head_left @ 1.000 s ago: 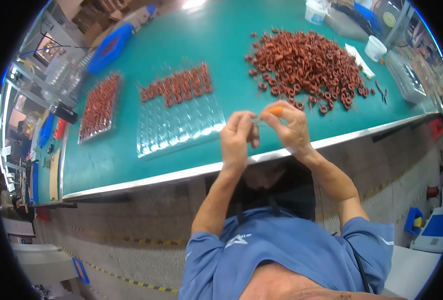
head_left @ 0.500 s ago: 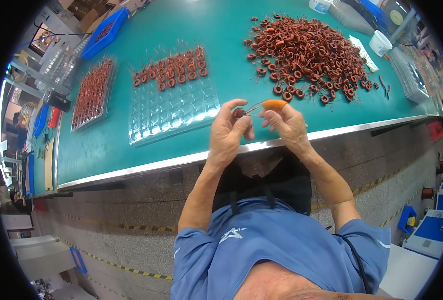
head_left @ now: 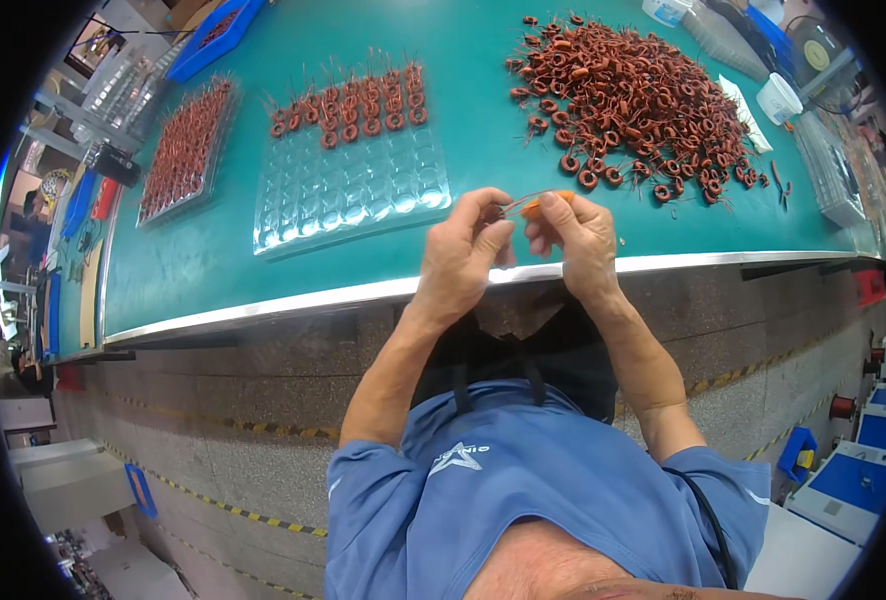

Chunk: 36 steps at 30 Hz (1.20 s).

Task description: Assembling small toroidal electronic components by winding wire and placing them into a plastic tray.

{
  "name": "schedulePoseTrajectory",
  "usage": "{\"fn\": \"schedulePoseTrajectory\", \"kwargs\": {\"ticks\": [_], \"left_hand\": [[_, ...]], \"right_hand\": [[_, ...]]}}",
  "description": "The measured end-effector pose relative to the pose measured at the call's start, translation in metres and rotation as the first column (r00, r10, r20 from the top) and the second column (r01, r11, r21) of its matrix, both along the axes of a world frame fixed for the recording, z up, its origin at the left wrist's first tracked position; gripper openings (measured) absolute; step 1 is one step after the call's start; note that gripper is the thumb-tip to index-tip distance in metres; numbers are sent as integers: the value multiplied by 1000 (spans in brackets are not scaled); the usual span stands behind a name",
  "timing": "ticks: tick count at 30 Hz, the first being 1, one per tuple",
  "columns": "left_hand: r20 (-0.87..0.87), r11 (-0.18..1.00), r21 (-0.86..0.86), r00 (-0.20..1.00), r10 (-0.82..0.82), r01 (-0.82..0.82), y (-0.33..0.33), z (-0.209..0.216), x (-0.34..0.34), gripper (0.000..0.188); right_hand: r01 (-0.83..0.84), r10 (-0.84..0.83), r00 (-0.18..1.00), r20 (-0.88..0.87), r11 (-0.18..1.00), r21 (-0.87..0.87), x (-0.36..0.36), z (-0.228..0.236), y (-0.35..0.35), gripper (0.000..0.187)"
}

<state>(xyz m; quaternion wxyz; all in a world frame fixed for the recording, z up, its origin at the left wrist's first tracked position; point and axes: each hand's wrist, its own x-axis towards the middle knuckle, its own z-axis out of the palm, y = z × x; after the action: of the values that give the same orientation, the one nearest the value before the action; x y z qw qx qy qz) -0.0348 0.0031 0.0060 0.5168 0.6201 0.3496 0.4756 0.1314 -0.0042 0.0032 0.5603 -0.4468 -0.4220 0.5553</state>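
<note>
Just above the table's front edge, my left hand [head_left: 463, 250] is closed round a small copper-wound ring coil, now mostly hidden by the fingers. Thin wire leads [head_left: 519, 201] stick out of that grip toward my right hand [head_left: 581, 240]. My right thumb and index finger pinch at the leads' end; an orange piece [head_left: 548, 204], which looks like a finger cover, shows at that index finger. Beyond my left hand lies a clear plastic tray [head_left: 348, 190] of round pockets, its far rows filled with upright coils [head_left: 372, 108].
A big heap of loose coils [head_left: 628, 110] covers the table's right side. A second, full tray of coils [head_left: 185, 150] stands left, with a blue bin [head_left: 213, 40] behind. At the right are a white cup [head_left: 780, 98] and stacked clear trays [head_left: 825, 170].
The coil in my left hand has slipped from sight behind the fingers. My right thumb has closed over the orange piece. The whole view has shifted slightly, with the table's front edge higher.
</note>
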Motion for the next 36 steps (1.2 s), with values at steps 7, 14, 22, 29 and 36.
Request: {"fn": "schedulePoseTrajectory", "kwargs": {"ticks": [7,14,22,29,36], "left_hand": [[68,966,-184,983,-172,182,10,-16,-17,24],[-10,984,-66,986,-168,167,0,-8,-10,23],[309,973,-160,944,-112,168,-20,-13,5,27],[304,971,-219,952,-28,98,-30,-15,14,21],[215,971,-240,974,78,-24,-30,-24,17,19]], "right_hand": [[-51,41,991,127,996,74,5,-2,2,27],[-78,77,995,-58,997,-15,6,-9,1,24],[125,-230,943,241,915,383,-10,-10,-27,25],[14,-18,1000,18,983,183,1,-15,-16,23],[60,-89,972,217,989,135,-7,-5,-13,24]]}}
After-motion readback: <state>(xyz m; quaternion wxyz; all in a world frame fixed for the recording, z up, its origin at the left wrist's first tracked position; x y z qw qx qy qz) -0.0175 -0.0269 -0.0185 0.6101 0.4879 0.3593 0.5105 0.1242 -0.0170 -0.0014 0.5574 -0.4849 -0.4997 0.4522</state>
